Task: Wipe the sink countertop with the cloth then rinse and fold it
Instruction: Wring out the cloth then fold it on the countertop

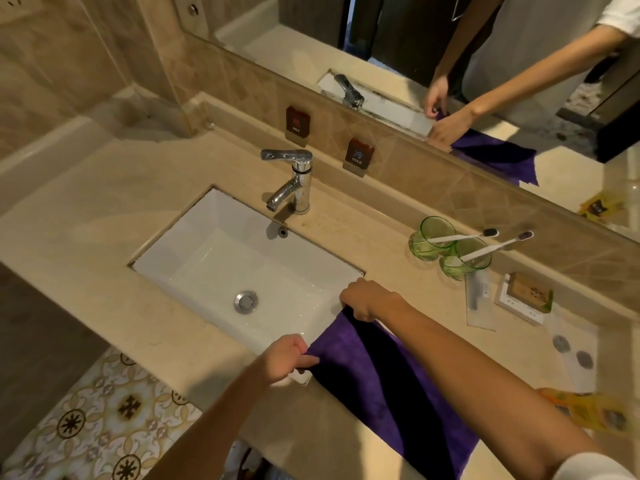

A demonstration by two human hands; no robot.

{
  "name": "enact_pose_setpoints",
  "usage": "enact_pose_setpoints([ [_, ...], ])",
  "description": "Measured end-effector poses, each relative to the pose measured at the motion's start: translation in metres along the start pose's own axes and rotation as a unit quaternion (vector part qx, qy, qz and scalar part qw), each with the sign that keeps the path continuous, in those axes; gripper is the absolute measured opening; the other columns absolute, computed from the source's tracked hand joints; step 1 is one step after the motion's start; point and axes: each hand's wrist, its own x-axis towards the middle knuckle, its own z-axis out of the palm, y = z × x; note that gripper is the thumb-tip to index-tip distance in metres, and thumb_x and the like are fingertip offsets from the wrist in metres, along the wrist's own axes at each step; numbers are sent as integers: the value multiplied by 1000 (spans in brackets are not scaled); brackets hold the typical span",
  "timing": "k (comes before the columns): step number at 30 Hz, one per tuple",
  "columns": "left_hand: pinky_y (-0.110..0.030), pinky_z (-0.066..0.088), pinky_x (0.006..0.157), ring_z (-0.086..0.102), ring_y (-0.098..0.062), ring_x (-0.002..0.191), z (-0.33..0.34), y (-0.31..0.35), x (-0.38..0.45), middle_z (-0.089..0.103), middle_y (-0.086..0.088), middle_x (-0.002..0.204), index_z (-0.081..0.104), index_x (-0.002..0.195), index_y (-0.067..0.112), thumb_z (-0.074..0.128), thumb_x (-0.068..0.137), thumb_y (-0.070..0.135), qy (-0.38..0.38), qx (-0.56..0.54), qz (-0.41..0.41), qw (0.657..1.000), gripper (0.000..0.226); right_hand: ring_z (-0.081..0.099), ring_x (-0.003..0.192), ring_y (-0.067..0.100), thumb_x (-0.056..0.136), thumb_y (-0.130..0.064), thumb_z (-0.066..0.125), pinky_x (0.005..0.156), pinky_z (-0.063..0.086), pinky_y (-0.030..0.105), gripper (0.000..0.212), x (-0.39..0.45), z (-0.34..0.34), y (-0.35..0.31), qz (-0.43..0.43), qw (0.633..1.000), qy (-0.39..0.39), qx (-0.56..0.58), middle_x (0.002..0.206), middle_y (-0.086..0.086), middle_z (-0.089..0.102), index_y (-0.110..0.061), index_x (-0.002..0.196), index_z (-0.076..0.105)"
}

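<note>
Beige countertop right of sink | purple cloth spread flat | left hand, right hand pinching its left corners, likely to fold

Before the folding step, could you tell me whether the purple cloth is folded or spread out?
Spread out: the purple cloth lies flat on the countertop, left hand and right hand pinching its sink-side corners.

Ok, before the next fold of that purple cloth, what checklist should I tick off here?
1. Left hand grips the cloth at a corner: ok.
2. Right hand grips the far corner: ok.
3. Cloth lies flat on the countertop: ok.
4. Faucet off: ok, no water visible.
5. Green cups clear of the cloth: ok.
6. Cloth rinsed: cannot tell.
</note>
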Motion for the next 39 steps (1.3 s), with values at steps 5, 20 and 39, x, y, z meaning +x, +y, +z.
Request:
enact_pose_setpoints([
  [5, -23, 45, 65, 65, -18, 79, 3, 2, -8, 59, 2, 71, 54, 82, 17, 78, 92, 23, 36, -35, 1, 999, 27, 44, 123, 32, 95, -4, 54, 78, 38, 37, 33, -6, 7, -1, -8, 999, 32, -32, 133, 16, 50, -6, 128, 56],
  [20, -31, 48, 69, 55, -16, 62, -21, 9, -44, 55, 5, 59, 56, 78, 13, 78, 85, 1, 108, -129, 54, 984, 26, 53, 113, 27, 92, -7, 56, 75, 32, 33, 29, -51, -48, -16, -45, 985, 160, -45, 112, 8, 67, -19, 116, 66],
  [39, -27, 36, 60, 47, -9, 66, 123, 80, -91, 52, 10, 72, 51, 85, 20, 61, 86, 5, 21, 202, 272, 941, 18, 56, 87, 22, 71, -17, 82, 71, 42, 35, 19, -212, 102, 52, 63, 943, 312, -96, 87, -2, 63, -21, 85, 70],
])
